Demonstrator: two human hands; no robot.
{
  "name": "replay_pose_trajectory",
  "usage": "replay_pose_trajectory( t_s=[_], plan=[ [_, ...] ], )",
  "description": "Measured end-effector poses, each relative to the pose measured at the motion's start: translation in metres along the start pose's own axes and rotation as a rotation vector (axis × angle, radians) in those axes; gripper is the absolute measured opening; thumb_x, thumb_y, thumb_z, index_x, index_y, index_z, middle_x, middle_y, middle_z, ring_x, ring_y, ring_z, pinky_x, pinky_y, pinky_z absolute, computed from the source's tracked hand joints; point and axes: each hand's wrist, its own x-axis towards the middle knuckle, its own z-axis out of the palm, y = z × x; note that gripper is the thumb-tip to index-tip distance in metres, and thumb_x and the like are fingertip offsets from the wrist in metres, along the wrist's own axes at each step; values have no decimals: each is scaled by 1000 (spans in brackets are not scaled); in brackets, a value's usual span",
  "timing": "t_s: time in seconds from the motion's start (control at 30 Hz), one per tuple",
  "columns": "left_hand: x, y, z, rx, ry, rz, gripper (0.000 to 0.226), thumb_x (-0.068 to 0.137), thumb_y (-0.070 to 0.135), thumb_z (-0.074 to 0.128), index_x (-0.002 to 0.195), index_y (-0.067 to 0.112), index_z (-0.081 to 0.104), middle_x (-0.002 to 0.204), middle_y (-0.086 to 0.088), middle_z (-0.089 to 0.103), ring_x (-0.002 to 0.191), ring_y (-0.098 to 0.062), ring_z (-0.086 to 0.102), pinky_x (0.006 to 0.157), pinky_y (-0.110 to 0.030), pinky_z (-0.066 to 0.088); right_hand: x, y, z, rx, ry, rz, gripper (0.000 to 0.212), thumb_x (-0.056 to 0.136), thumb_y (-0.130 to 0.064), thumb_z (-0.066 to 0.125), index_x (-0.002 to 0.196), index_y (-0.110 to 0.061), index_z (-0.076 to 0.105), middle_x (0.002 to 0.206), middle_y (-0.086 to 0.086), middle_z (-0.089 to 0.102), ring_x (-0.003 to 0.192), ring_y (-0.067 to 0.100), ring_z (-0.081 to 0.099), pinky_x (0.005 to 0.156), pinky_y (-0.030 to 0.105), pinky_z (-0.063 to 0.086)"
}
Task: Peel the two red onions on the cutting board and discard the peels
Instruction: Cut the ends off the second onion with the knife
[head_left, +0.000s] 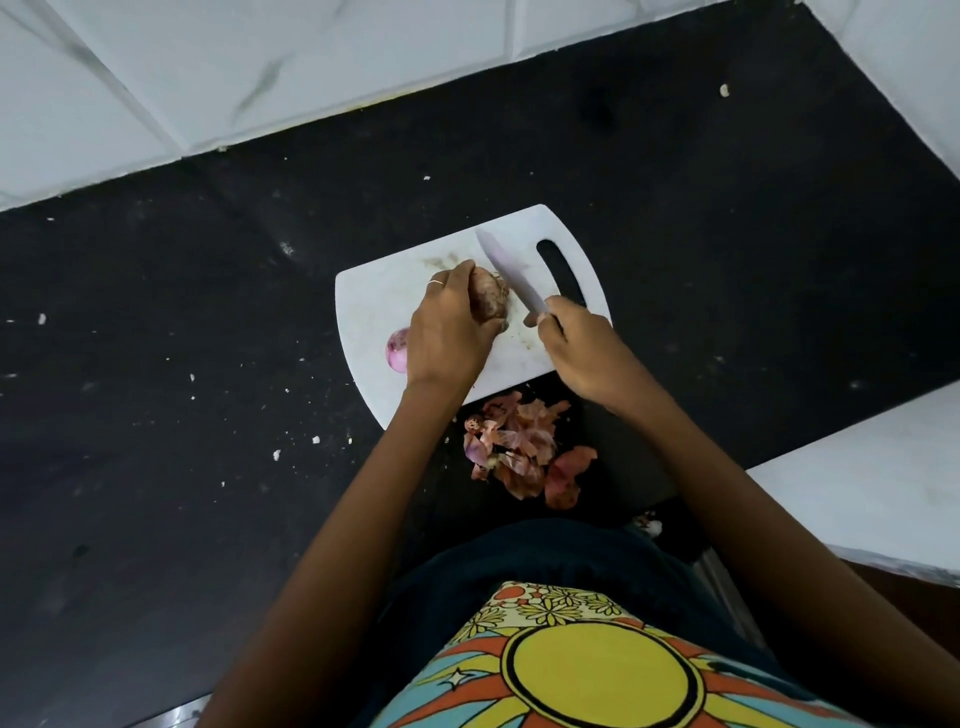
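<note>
A white cutting board (384, 291) lies on the black counter. My left hand (449, 327) grips an unpeeled red onion (488, 296) on the board, its root end pointing right. My right hand (576, 343) holds a knife (511, 273) by the handle, and the blade lies right beside the onion's root end. A peeled, glossy purple onion (397, 351) sits at the board's left edge, partly hidden behind my left hand. A pile of dry onion peels (519, 452) lies on the counter just in front of the board.
The black counter (208, 338) is speckled with small white crumbs. White tiled wall (208, 67) runs along the back, and a white surface (872, 483) sits at the right. My torso is close to the counter's front edge.
</note>
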Motion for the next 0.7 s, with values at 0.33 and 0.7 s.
replay_pose_trajectory(
  t_s=[0.33, 0.7],
  plan=[
    [0, 1, -1, -9, 3, -6, 68, 79, 27, 77, 139, 15, 47, 132, -10, 55, 117, -28, 55, 95, -35, 43, -9, -14, 11, -239, 1, 34, 26, 101, -14, 31, 114, -2, 50, 101, 19, 63, 93, 37, 60, 70, 39, 45],
    [1, 0, -1, -42, 16, -17, 63, 78, 28, 78, 134, 15, 52, 125, -11, 59, 111, -28, 57, 87, -32, 44, -2, -35, 17, -414, -33, 137, 25, 97, -4, 37, 120, 0, 44, 114, 21, 59, 105, 38, 58, 73, 40, 41]
  ],
)
